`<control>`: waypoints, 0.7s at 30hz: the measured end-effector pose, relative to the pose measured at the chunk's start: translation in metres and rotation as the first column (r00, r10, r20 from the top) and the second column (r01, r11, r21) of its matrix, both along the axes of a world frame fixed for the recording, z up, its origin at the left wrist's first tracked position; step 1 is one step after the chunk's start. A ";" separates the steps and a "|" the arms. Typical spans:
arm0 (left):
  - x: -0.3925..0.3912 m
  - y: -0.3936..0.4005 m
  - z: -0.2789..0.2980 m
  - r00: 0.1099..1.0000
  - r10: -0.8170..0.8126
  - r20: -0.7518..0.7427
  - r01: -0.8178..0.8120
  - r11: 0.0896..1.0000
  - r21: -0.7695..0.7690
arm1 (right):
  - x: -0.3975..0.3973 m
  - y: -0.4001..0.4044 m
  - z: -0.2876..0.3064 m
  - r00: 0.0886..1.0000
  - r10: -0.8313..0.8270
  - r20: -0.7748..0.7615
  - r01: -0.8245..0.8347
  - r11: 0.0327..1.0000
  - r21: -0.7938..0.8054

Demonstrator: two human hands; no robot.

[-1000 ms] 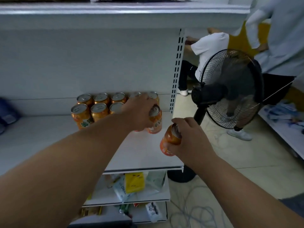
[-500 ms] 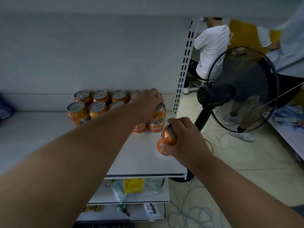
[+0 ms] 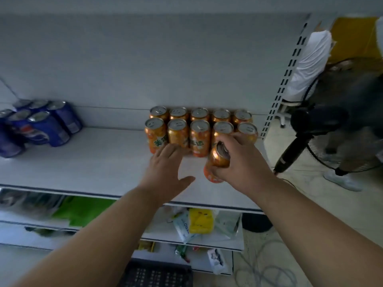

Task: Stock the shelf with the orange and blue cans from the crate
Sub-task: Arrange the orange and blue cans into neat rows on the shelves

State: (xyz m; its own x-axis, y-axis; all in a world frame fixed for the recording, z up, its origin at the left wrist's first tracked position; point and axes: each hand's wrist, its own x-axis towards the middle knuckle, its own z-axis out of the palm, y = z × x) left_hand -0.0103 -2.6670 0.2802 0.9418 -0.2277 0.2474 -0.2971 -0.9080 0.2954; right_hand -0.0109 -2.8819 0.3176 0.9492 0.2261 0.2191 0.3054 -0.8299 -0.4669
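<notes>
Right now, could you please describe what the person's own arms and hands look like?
Both forearms are bare to the frame's edge: no sleeves or cuffs show. The left hand and right hand wear no gloves, and no watch, ring or wristband is visible. No markings show.

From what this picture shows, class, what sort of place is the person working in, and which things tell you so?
Probably a small shop or a mock-up of one. White metal shelving with a slotted upright holds orange cans in neat rows and blue cans apart on the left, and packaged goods lie on the lower shelf.
</notes>
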 end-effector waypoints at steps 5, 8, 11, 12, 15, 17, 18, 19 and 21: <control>-0.027 0.084 -0.016 0.992 0.003 -0.122 -0.003 1.000 0.004 | -0.013 0.094 0.009 0.999 0.047 -0.017 -0.049 0.992 -0.114; -0.030 0.129 -0.021 0.983 -0.025 -0.183 0.028 1.000 0.010 | -0.015 0.141 0.012 0.999 0.014 -0.030 -0.018 0.988 -0.154; -0.022 0.155 -0.024 0.980 -0.021 -0.199 0.025 0.999 0.020 | -0.011 0.175 0.014 0.999 -0.025 -0.034 0.018 0.981 -0.195; -0.017 0.159 -0.027 0.981 -0.015 -0.196 0.019 1.000 0.022 | -0.008 0.182 0.013 0.999 -0.035 -0.025 0.029 0.981 -0.193; -0.002 0.164 -0.038 0.978 0.010 -0.209 -0.002 0.999 0.041 | 0.005 0.199 0.005 0.999 -0.043 0.008 0.044 0.976 -0.214; 0.007 0.162 -0.048 0.975 0.018 -0.223 -0.010 0.999 0.039 | 0.017 0.204 -0.002 0.998 -0.057 0.027 0.062 0.977 -0.202; 0.011 0.159 -0.052 0.974 0.016 -0.228 -0.008 0.999 0.037 | 0.022 0.207 -0.006 0.997 -0.069 0.039 0.075 0.977 -0.201; 0.016 0.155 -0.056 0.974 0.017 -0.226 -0.008 0.999 0.038 | 0.028 0.208 -0.010 0.995 -0.081 0.049 0.090 0.975 -0.203; 0.024 0.147 -0.064 0.979 0.031 -0.199 -0.019 0.998 0.058 | 0.037 0.210 -0.019 0.993 -0.097 0.070 0.109 0.974 -0.199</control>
State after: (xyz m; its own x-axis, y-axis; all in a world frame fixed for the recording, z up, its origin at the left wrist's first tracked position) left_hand 0.0132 -2.5198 0.2163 0.9765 -0.2115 0.0411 -0.2141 -0.9310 0.2958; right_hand 0.0262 -2.6723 0.2989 0.9564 0.1728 0.2354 0.2352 -0.9336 -0.2702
